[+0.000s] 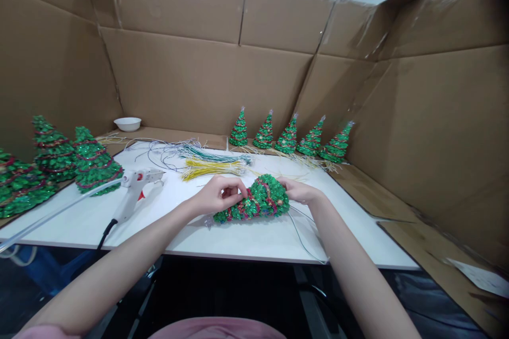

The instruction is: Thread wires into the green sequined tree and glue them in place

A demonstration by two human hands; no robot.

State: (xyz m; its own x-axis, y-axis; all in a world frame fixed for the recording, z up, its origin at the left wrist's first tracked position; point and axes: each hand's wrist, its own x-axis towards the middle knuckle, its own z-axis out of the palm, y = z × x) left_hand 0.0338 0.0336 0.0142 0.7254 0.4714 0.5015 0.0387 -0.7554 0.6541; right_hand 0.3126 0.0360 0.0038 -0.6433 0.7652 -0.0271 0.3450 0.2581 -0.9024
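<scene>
A small green decorative Christmas tree (264,201) with red garland lies on its side over the white board, its tip pointing left. My right hand (297,190) grips it at the wide base end, fingers partly hidden behind it. Against its upper side, my left hand (222,195) has thumb and fingertips pinched together at the garland; whatever is between them is too small to make out. Thin wires (300,233) trail from the base end down to the board's front edge.
A hot glue gun (135,190) stands at left beside larger trees (97,164). Behind my hands lie yellow wires (214,168) and green wires (218,155). Several small trees (286,135) line the back right. A white bowl (128,124) sits far left; cardboard walls (207,74) enclose the table.
</scene>
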